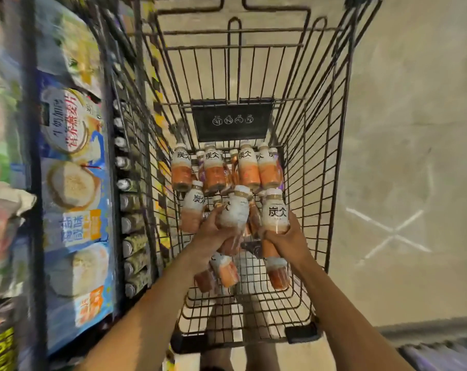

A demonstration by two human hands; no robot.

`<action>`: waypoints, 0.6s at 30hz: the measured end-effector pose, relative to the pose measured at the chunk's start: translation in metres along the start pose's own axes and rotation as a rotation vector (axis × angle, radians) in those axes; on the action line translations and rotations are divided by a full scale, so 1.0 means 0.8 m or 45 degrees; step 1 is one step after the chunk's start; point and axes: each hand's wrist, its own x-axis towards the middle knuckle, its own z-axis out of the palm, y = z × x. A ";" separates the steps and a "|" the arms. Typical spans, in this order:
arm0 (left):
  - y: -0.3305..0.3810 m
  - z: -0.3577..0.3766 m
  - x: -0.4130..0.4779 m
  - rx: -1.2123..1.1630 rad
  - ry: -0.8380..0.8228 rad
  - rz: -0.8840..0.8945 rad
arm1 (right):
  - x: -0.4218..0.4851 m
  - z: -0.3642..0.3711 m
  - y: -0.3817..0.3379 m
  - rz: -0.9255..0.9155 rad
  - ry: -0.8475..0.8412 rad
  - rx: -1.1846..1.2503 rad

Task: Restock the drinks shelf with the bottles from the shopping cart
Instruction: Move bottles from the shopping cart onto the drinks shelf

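Trouble, as I judge it, lies in my left hand (213,231): it is wrapped round one bottle (233,212) that is blurred and seems pressed against others beneath, so a second bottle could be dragged up with it and drop back through the pile. My right hand (286,238) is closed round the waist of another bottle (275,214), held cap-up; that grip looks firmer, though the plastic may be slick. With both hands full I have nothing free to steady the cart (318,183), and it could roll as I turn left toward the shelf (130,199), where a row of capped drinks runs near to far.

From the head view, the bottles are small, with pale caps, white upper labels bearing dark characters and orange lower halves. A row (227,167) lies at the far end of the basket, more lie nearer me, under my wrists.
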 end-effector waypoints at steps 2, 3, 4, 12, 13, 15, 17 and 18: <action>0.016 0.001 -0.037 0.009 -0.054 0.030 | -0.032 -0.008 -0.024 -0.071 -0.056 0.030; 0.025 0.002 -0.056 0.002 -0.058 0.065 | -0.051 -0.013 -0.039 -0.113 -0.094 0.041; 0.035 0.002 -0.076 -0.018 -0.059 0.091 | -0.070 -0.018 -0.053 -0.146 -0.124 0.059; 0.079 0.005 -0.244 -0.294 -0.205 0.344 | -0.190 -0.039 -0.128 -0.205 -0.288 0.305; 0.078 0.006 -0.262 -0.307 -0.197 0.397 | -0.203 -0.042 -0.134 -0.231 -0.330 0.321; 0.074 0.008 -0.297 -0.324 -0.160 0.503 | -0.225 -0.050 -0.145 -0.286 -0.394 0.341; 0.066 0.011 -0.331 -0.310 -0.123 0.556 | -0.243 -0.058 -0.154 -0.326 -0.458 0.343; 0.061 0.013 -0.347 -0.289 -0.093 0.574 | -0.252 -0.062 -0.158 -0.339 -0.488 0.334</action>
